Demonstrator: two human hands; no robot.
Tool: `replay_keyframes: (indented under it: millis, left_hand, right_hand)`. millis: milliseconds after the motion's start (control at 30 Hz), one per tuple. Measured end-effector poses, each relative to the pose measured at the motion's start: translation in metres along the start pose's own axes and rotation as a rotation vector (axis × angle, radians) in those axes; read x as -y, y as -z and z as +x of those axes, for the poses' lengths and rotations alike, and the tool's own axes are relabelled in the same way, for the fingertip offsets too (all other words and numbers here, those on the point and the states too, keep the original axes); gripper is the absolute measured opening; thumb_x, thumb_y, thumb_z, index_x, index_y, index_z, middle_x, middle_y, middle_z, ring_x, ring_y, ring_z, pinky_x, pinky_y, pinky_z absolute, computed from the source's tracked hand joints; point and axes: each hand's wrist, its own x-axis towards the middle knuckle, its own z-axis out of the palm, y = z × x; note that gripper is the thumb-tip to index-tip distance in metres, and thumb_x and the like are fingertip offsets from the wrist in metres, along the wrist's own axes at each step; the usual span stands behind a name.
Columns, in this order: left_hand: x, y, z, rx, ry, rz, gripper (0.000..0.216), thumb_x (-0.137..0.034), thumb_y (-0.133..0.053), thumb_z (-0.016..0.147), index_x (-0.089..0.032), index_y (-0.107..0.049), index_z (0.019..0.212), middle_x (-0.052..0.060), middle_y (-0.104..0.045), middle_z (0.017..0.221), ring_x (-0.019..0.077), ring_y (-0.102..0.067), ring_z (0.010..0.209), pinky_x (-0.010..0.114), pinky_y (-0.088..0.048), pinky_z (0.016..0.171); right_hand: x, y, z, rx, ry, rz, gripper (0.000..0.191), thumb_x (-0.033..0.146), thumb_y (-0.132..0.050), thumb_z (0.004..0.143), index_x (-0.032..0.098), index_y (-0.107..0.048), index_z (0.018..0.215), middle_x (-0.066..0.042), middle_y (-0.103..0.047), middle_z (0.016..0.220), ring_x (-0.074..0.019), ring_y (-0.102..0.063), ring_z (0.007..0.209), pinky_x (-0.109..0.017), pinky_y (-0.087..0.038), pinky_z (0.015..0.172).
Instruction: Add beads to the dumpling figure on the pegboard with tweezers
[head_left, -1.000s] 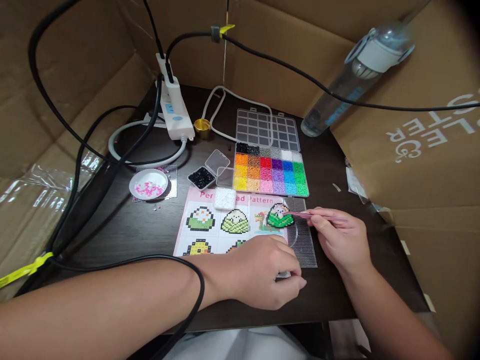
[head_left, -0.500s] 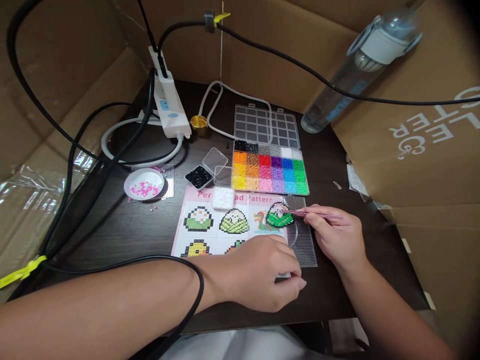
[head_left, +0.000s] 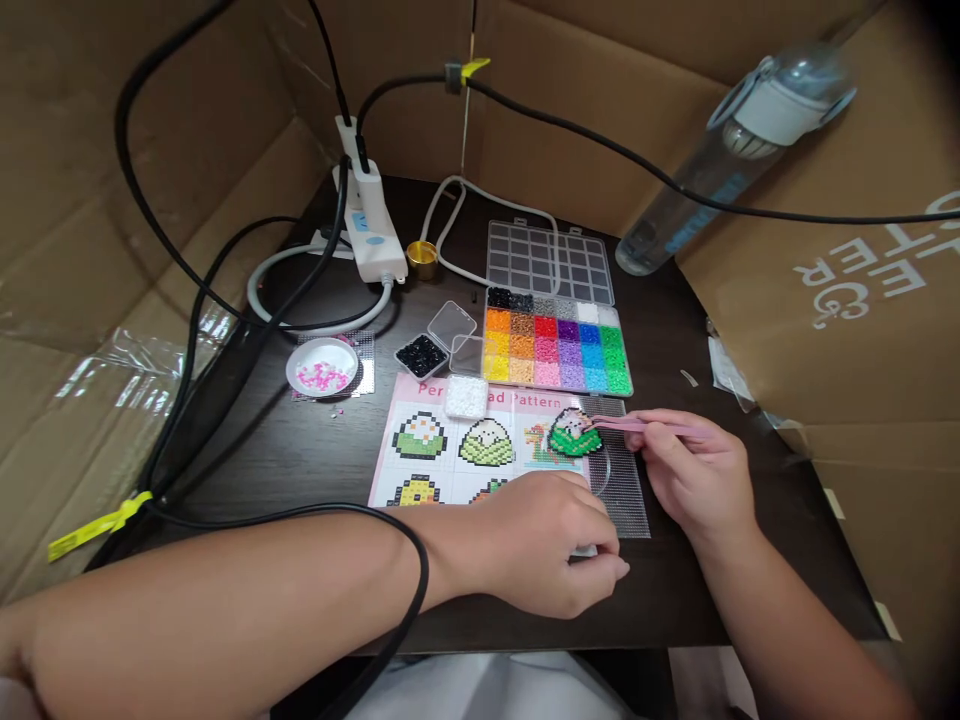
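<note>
A: Dark counter [head_left: 667, 605] walled in with cardboard [head_left: 390, 40], nice setup. What are the hands doing?

B: Right hand [head_left: 697, 480] is pinched closed on pink tweezers [head_left: 667, 428], tips right at a green, white and black bead piece [head_left: 576, 435]. Can't tell if they're pinching a bead.

A: Where's the piece sitting?

B: At the right edge of the pattern sheet [head_left: 454, 477], by the clear pegboard [head_left: 628, 505], a bit nearer the person than the multicolor bead box [head_left: 556, 345].

A: And the left hand [head_left: 555, 545]?

B: Half curled, knuckles up, over the sheet's near right corner. Something whitish peeks out by the fingers, can't tell what or whether it's gripped.

A: That dish [head_left: 330, 350] off left?

B: Pinkish beads in it, a few loose ones just beside.
</note>
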Motion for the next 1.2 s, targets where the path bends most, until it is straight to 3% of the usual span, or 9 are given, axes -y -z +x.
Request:
replay_keyframes:
  millis: [100, 200, 333, 467, 667, 933, 1200]
  left_hand:
    - [0.003, -0.003, -0.001, 0.000, -0.028, 0.015, 0.023, -0.021, -0.059, 0.086, -0.011, -0.072, 0.070, 0.005, -0.073, 0.069, 0.0144, -0.065, 0.068, 0.028, -0.053, 0.078]
    - [0.006, -0.005, -0.001, -0.002, -0.041, 0.031, 0.023, -0.022, -0.059, 0.085, -0.012, -0.072, 0.069, 0.005, -0.072, 0.066, 0.0143, -0.065, 0.067, 0.028, -0.053, 0.078]
    - [0.006, -0.006, -0.001, 0.000, -0.020, 0.026, 0.023, -0.023, -0.060, 0.085, -0.012, -0.072, 0.068, 0.004, -0.071, 0.066, 0.0140, -0.065, 0.068, 0.027, -0.053, 0.077]
    - [0.005, -0.007, -0.002, -0.016, 0.034, 0.029, 0.022, -0.024, -0.061, 0.084, -0.013, -0.075, 0.071, 0.002, -0.071, 0.065, 0.0128, -0.060, 0.063, 0.025, -0.049, 0.063]
    - [0.004, -0.010, -0.003, -0.003, 0.053, 0.105, 0.024, -0.030, -0.064, 0.083, -0.014, -0.076, 0.069, 0.001, -0.066, 0.056, 0.0130, -0.051, 0.054, 0.028, -0.039, 0.052]
    - [0.004, -0.008, -0.002, 0.028, 0.063, 0.095, 0.025, -0.030, -0.063, 0.083, -0.015, -0.073, 0.066, 0.001, -0.064, 0.056, 0.0126, -0.050, 0.054, 0.027, -0.037, 0.051]
    - [0.004, -0.007, -0.002, 0.038, 0.056, 0.062, 0.024, -0.028, -0.063, 0.083, -0.013, -0.075, 0.070, 0.002, -0.068, 0.060, 0.0121, -0.053, 0.059, 0.025, -0.040, 0.054]
  right_hand:
    - [0.017, -0.008, 0.004, -0.009, 0.047, 0.125, 0.011, 0.030, -0.078, 0.083, 0.025, -0.079, 0.092, -0.003, -0.077, 0.080, -0.0131, -0.067, 0.061, -0.028, -0.059, 0.059]
    - [0.041, -0.025, 0.009, 0.026, 0.183, -0.041, 0.010, 0.024, -0.076, 0.084, 0.026, -0.080, 0.094, -0.003, -0.078, 0.088, -0.0140, -0.070, 0.068, -0.028, -0.061, 0.064]
    - [0.066, -0.065, 0.018, 0.227, 0.382, -0.332, 0.016, 0.018, -0.074, 0.085, 0.028, -0.081, 0.095, -0.003, -0.079, 0.098, -0.0195, -0.075, 0.090, -0.032, -0.063, 0.081]
    - [0.068, -0.102, 0.021, 0.355, 0.456, -0.338, 0.016, 0.016, -0.070, 0.086, 0.026, -0.081, 0.092, -0.003, -0.081, 0.092, -0.0191, -0.077, 0.085, -0.031, -0.064, 0.079]
    - [0.054, -0.112, 0.012, 0.381, 0.357, -0.300, 0.018, 0.015, -0.066, 0.089, 0.025, -0.080, 0.095, -0.004, -0.081, 0.096, -0.0202, -0.076, 0.091, -0.036, -0.064, 0.081]
    - [0.050, -0.110, 0.011, 0.385, 0.176, -0.275, 0.014, 0.023, -0.068, 0.088, 0.027, -0.080, 0.094, -0.003, -0.080, 0.101, -0.0203, -0.077, 0.090, -0.038, -0.065, 0.082]
    - [0.048, -0.111, 0.013, 0.397, 0.149, -0.271, 0.014, 0.021, -0.069, 0.086, 0.026, -0.081, 0.092, -0.004, -0.081, 0.100, -0.0203, -0.077, 0.095, -0.035, -0.065, 0.083]
